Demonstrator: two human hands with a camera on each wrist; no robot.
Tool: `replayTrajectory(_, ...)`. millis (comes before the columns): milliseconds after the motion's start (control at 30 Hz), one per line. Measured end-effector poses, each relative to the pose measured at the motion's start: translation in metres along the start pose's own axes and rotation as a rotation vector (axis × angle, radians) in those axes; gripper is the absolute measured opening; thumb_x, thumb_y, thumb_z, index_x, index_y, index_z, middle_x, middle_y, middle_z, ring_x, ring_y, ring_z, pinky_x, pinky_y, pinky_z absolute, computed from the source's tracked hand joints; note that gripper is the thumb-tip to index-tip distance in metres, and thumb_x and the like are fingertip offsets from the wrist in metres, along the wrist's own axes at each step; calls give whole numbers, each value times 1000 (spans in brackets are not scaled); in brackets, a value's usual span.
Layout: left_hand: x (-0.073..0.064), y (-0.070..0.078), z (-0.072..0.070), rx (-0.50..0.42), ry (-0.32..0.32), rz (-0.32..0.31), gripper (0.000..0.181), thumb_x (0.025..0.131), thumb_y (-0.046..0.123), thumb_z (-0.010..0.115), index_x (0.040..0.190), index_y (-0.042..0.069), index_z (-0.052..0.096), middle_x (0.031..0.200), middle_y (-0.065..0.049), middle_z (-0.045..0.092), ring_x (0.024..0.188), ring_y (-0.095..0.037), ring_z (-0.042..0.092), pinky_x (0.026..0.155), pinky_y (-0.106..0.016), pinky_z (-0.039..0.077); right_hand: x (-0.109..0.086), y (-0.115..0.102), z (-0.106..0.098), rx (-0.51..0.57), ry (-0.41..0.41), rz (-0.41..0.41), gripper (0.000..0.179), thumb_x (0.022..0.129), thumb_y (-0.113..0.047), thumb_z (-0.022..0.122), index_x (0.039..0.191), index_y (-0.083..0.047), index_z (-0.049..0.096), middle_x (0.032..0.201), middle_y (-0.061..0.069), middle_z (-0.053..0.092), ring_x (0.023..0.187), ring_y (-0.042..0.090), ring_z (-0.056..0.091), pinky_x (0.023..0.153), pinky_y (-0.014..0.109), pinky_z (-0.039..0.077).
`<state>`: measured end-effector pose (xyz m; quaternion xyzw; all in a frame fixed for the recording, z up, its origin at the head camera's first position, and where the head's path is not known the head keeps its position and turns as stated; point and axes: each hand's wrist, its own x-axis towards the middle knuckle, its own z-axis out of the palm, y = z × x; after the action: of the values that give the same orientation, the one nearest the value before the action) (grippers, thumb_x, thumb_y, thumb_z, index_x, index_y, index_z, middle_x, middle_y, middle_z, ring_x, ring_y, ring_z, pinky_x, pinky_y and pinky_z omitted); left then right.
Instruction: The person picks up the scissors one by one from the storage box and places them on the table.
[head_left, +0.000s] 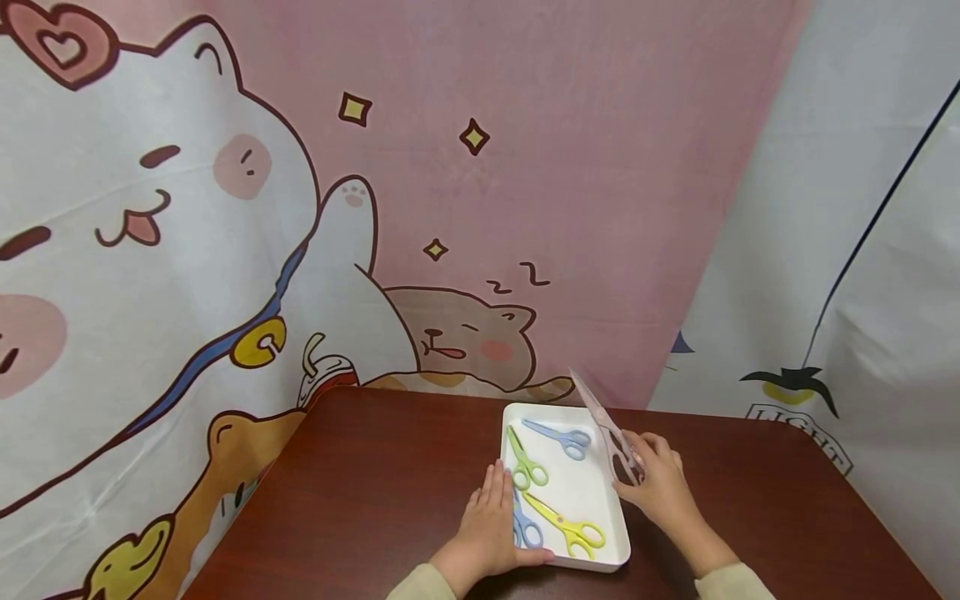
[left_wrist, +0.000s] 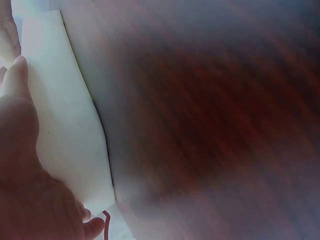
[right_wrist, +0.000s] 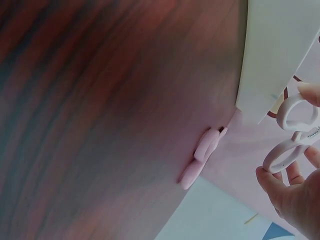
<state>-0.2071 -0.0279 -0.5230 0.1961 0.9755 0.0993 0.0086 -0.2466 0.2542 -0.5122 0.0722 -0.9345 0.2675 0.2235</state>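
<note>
My right hand (head_left: 663, 483) pinches a pair of pale pink scissors (head_left: 592, 404) by the handle loops, over the tray's right rim, blades pointing up and away. In the right wrist view, fingertips grip the scissors' loops (right_wrist: 280, 155) from both sides. My left hand (head_left: 489, 521) rests on the white tray's (head_left: 618, 533) near left corner, fingers straight along the left side and thumb at the front rim. Inside the tray lie green scissors (head_left: 528, 468), yellow scissors (head_left: 573, 530), blue scissors (head_left: 566, 437) and a second blue pair (head_left: 527, 529), partly hidden by the left hand.
A pink object with rounded ends (right_wrist: 202, 157) lies on the tabletop past the tray in the right wrist view. The dark red-brown table (head_left: 375, 492) stretches out on both sides of the tray. Behind it hangs a printed cartoon cloth (head_left: 600, 183).
</note>
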Motion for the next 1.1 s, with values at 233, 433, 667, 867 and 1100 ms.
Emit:
replayTrajectory(233,0,0,0,4,-3,2,131,60,91,46,149,-1,20,157,-20,12,145,-30,16,110,-46,31,-2,5,-8,0,19,-12,78,59,-16,86,129,-4,53,120,25,46,98,47,44,74,57,42)
replayTrajectory(433,1,-2,4,31,-3,12,131,60,93,40,149,-2,19,157,-20,11,146,-31,13,113,-46,24,-5,10,-12,-8,12,7,79,59,-15,86,129,-3,52,119,25,46,98,47,44,74,56,41)
replayTrajectory(667,5,-5,13,86,27,17,135,57,97,29,150,0,18,158,-19,8,146,-30,9,115,-43,21,-5,16,-17,-9,5,30,79,60,-16,85,130,-3,51,121,27,45,100,49,43,74,57,41)
replayTrajectory(867,4,-4,13,122,35,12,133,58,98,25,150,1,19,158,-18,10,146,-29,9,115,-42,20,-7,18,-21,-9,14,29,78,60,-16,85,129,-3,52,120,28,44,99,51,42,75,59,39)
replayTrajectory(1100,2,-2,11,143,48,16,122,68,92,30,150,1,20,158,-18,10,146,-29,10,115,-41,20,-8,24,-22,-22,24,36,77,60,-16,86,128,-3,52,120,29,45,99,52,43,75,59,39)
